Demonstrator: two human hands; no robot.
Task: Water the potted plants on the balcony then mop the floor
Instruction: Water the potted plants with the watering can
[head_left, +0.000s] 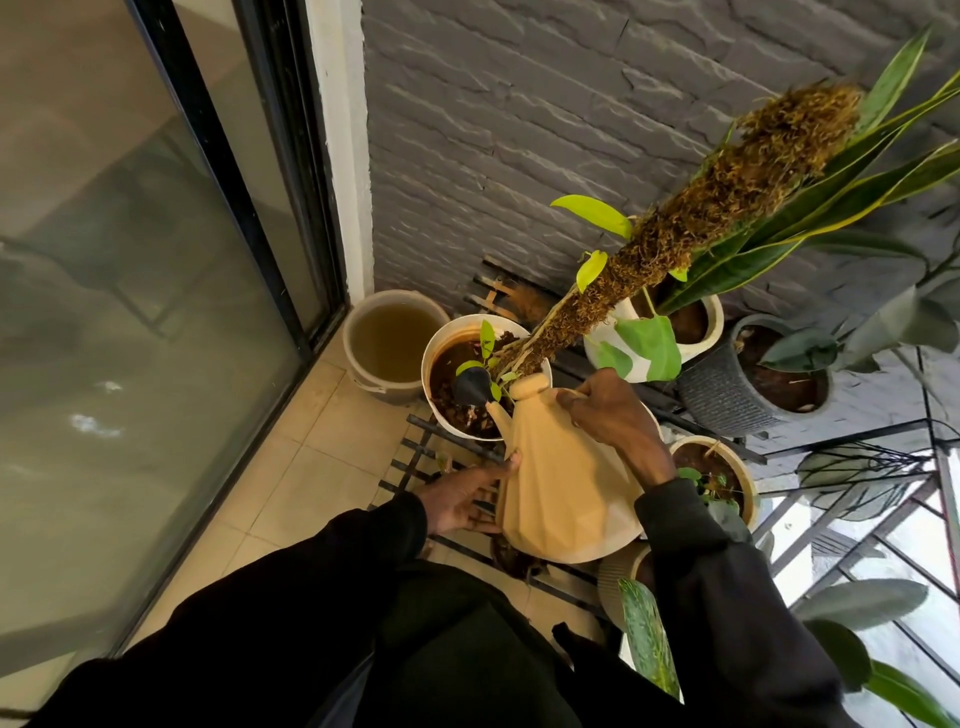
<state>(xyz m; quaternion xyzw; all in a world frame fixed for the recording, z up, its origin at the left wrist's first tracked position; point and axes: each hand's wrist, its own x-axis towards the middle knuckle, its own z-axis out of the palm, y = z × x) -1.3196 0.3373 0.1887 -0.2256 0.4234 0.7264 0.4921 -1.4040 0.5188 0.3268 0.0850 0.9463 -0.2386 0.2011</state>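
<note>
Support for a beige, faceted watering can (563, 488) is shared between two hands at the middle of the view. The right hand (608, 415) is placed at the top of the can, its grip curled round the handle beside the narrow neck. The left hand (465, 501) is laid against the can's lower left side, its grip spread, with straight fingers under the body and the thumb pressed on the flank. The can is tipped forward and to the left, so that its spout is pointed over a white pot (427, 364). The black rose (469, 388) at the spout's end is held just above the dark soil inside that pot. Whether water is running from the rose cannot be told.

A moss pole (691, 218) is planted in the white pot and is seen leaning up and to the right, with a few yellow-green leaves attached along it. The pot is set on a black slatted rack (452, 440) against a grey stone-faced wall (493, 104). Just left of the pot, in the corner on the tiled floor (311, 457), a bucket (382, 391) of murky brownish water is stood. A sliding glass door (130, 260) is seen along the left. Behind and to the right of the can, further pots are ranged: a second white pot (711, 322) with long striped leaves, a dark ribbed pot (717, 395), and a cream pot (750, 483) with a small green plant, partly hidden by the right sleeve.
</note>
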